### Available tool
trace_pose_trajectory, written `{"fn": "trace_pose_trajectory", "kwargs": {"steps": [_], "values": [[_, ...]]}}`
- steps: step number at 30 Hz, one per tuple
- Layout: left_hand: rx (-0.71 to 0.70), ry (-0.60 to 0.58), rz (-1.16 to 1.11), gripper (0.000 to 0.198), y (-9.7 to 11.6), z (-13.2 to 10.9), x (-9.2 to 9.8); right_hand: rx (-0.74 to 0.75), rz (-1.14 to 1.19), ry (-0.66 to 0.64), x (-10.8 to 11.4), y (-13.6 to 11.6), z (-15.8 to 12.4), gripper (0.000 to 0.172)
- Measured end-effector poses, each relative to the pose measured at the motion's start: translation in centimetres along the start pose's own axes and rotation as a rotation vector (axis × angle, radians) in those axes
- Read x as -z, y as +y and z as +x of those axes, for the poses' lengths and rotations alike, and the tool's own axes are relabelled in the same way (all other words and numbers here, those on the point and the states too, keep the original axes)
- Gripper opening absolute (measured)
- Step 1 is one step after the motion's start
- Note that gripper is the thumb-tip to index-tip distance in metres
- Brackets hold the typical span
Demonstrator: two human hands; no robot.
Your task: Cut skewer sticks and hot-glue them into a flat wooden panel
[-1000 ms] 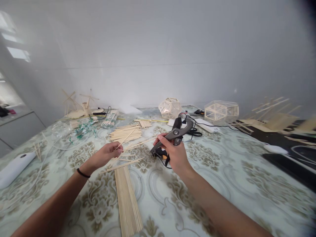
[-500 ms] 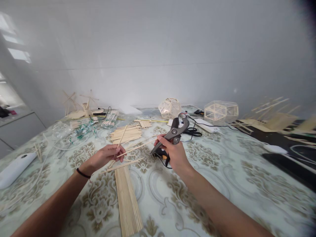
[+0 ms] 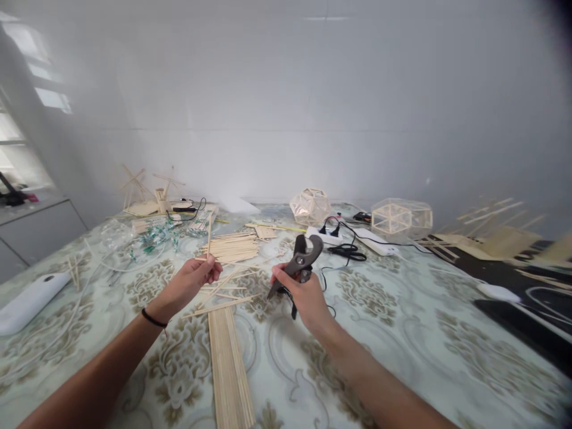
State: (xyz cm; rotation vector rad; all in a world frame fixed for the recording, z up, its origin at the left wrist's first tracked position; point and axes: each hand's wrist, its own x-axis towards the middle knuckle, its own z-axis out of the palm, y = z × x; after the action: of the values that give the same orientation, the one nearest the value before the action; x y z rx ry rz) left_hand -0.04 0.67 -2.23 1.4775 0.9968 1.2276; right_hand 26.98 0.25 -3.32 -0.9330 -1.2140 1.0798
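Note:
My left hand (image 3: pixel 199 274) pinches a thin wooden stick (image 3: pixel 210 235) that stands nearly upright. Loose sticks (image 3: pixel 223 304) lie crossed on the table just to its right. In my right hand (image 3: pixel 305 295) is a pair of grey shears (image 3: pixel 299 262), curved jaws pointing up and away, the fingers wrapped round the handles. The two hands are apart. Below the loose sticks, a flat bundle of long wooden sticks (image 3: pixel 230 369) runs toward me. A pile of shorter sticks (image 3: pixel 235 247) lies beyond my left hand.
Two faceted stick frames (image 3: pixel 310 205) with clear panels stand by the wall. Power strips (image 3: pixel 375 241) and black cables (image 3: pixel 348 252) lie before them. Green-and-clear plastic bits (image 3: pixel 156 235) are at left, near a white device (image 3: pixel 33 304). Stick models on a dark board (image 3: pixel 513 268) stand right.
The stick in my left hand is more upright, and the one that reached toward my right hand is no longer held between them. The shears have shifted slightly left and down.

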Motion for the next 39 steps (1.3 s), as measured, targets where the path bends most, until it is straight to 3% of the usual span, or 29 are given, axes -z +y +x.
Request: {"fn": "trace_pose_trajectory", "kwargs": {"steps": [6, 10, 12, 16, 18, 23, 27, 31, 34, 39], "values": [[-0.05, 0.117, 0.009, 0.054, -0.4, 0.4, -0.6, 0.009, -0.2, -0.148, -1.0, 0.2, -1.8, 0.031], [-0.031, 0.112, -0.019, 0.052, -0.1, -0.2, -1.8, 0.146, -0.33, -0.216, -1.5, 0.2, -3.1, 0.023], [-0.007, 0.066, -0.064, 0.052, 0.1, -0.7, -2.5, 0.229, -0.377, -0.28, -1.7, 0.3, -3.6, 0.019], [0.072, -0.185, -0.221, 0.051, 0.6, -1.8, -3.9, 0.373, -0.435, -0.398, -1.7, 0.6, -3.7, 0.003], [0.064, -0.227, -0.207, 0.051, 0.7, -2.2, -4.3, 0.395, -0.431, -0.422, -1.6, 0.6, -3.5, 0.001], [-0.032, -0.209, -0.107, 0.048, 0.1, -2.2, -4.1, 0.37, -0.458, -0.379, -1.1, -0.2, -2.8, 0.015], [0.007, -0.314, 0.013, 0.05, -0.2, -2.5, -3.8, 0.297, -0.394, -0.261, -0.5, -0.8, -2.1, 0.024], [-0.028, -0.355, 0.379, 0.053, 0.7, -3.0, -4.0, 0.186, -0.272, -0.186, 0.2, -0.8, -1.6, 0.029], [-0.111, -0.34, 0.625, 0.048, 1.2, -3.1, -4.3, 0.154, -0.144, -0.204, 0.6, -0.8, -1.4, 0.032], [-0.112, -0.348, 0.706, 0.046, 0.7, -2.9, -4.1, 0.144, -0.06, -0.265, 0.9, -1.4, -1.3, 0.034]]}}
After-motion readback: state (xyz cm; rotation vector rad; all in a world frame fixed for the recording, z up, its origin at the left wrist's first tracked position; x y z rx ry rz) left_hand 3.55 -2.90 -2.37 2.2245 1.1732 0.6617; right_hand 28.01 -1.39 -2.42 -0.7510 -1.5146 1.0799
